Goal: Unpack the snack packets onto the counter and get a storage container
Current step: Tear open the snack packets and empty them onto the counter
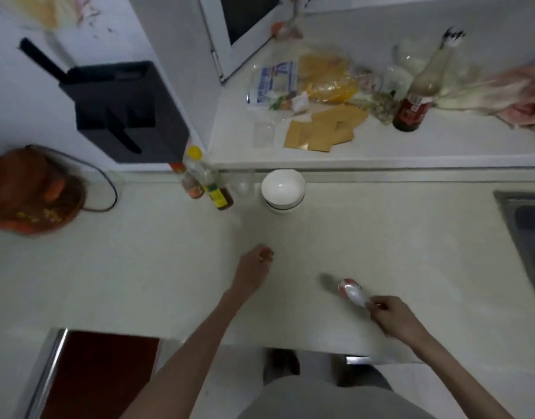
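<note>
While the right hand (391, 313) pinches one end of a small red-and-white packet (352, 293) just above the counter (411, 237), the left hand (257, 263) rests curled there, holding something small and orange; what, cannot be told.

Other packets (323, 125): heaped on the rear ledge, well apart.

Container: possibly the white lidded jar (283, 189); uncertain.

Risks: packet slips from its end-only pinch; a reach rearward knocks the bottles (206, 182) beside the jar.
</note>
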A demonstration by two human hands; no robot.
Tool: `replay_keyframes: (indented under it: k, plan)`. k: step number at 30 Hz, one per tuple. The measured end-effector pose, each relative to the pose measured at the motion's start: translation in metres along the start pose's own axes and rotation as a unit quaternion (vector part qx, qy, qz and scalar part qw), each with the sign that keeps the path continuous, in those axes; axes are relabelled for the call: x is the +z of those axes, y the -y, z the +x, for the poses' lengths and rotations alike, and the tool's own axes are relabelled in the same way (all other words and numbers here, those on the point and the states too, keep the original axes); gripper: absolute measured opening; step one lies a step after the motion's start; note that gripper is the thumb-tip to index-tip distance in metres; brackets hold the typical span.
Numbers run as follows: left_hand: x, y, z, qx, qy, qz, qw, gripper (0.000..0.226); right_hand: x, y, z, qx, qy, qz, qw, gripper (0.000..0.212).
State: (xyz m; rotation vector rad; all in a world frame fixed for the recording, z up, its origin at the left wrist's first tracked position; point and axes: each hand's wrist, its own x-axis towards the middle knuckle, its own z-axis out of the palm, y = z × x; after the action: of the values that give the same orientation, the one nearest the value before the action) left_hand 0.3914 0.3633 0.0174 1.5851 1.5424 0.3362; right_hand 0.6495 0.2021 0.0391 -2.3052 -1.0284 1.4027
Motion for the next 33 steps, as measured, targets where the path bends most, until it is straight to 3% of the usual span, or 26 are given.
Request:
replay_keyframes:
  k: [7,11,15,19,23,25,27,30,33]
  plan:
    - [-0.05,-0.074,0.16,0.137,-0.046,0.115,0.983,0.02,0.021,0.059,0.019,0.01,-0.058,0.12,0.991,0.034]
    - [-0.06,-0.108,0.23,0.136,-0.066,0.152,0.977,0.032,0.025,0.074,0.017,0.013,-0.071,0.16,0.984,0.037]
    - [-0.053,-0.119,0.276,0.131,-0.047,0.269,0.953,0.052,0.031,0.067,0.01,0.032,-0.094,0.186,0.977,0.037]
    - [-0.041,-0.122,0.299,0.169,-0.1,0.365,0.91,0.035,0.038,0.053,0.001,0.068,-0.111,0.219,0.967,0.034]
    - [-0.055,-0.123,0.316,0.17,-0.133,0.378,0.901,0.026,0.038,0.045,0.0,0.075,-0.138,0.206,0.966,0.037]
    - [-0.065,-0.129,0.315,0.165,-0.124,0.373,0.905,0.024,0.035,0.045,-0.001,0.077,-0.144,0.215,0.963,0.033]
    - [-0.066,-0.143,0.298,0.222,-0.128,0.328,0.909,0.02,0.031,0.048,-0.001,0.08,-0.154,0.25,0.952,0.027]
    - [-0.047,-0.163,0.233,0.342,-0.118,0.187,0.913,0.016,0.02,0.056,-0.003,0.074,-0.174,0.343,0.92,0.02]
    - [-0.016,-0.163,0.141,0.408,-0.086,0.046,0.908,0.011,0.004,0.064,-0.012,0.045,-0.204,0.416,0.885,0.016]
